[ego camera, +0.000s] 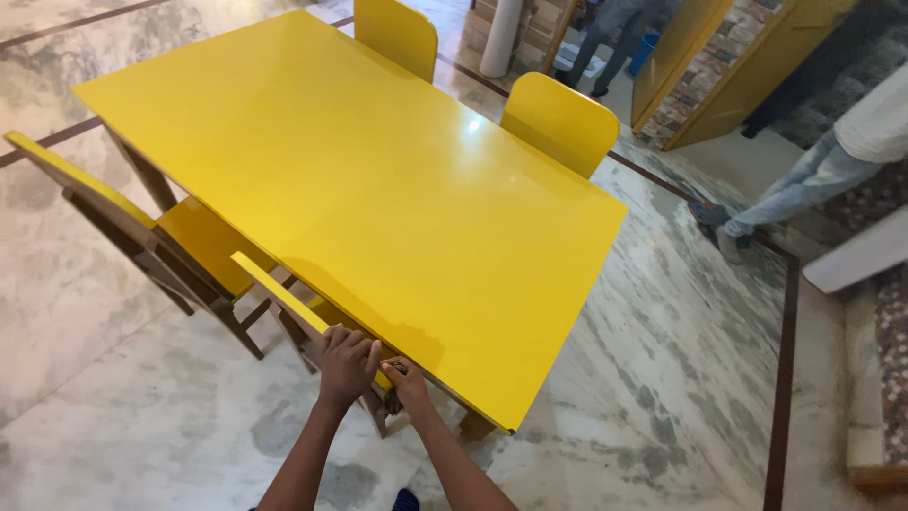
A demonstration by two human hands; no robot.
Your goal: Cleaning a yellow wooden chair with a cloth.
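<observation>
One head-worn view, looking steeply down and forward from above the yellow table (pixel 359 189); near corner close below, marble floor (pixel 643 378) stretching away beyond.

No packages, labels, signs, screens.

Bright, even indoor light with a glossy sheen on the yellow surface (pixel 359 180)

A small white glare spot sits on the far right part of the surface, and a paler sheen spreads across its top. Soft shadows fall under the chairs (pixel 189 246) onto the marble floor (pixel 662 360). Straight lines bow toward the frame edges, a wide-lens distortion. The centre is sharp; the far background at upper right is softer and darker.
</observation>
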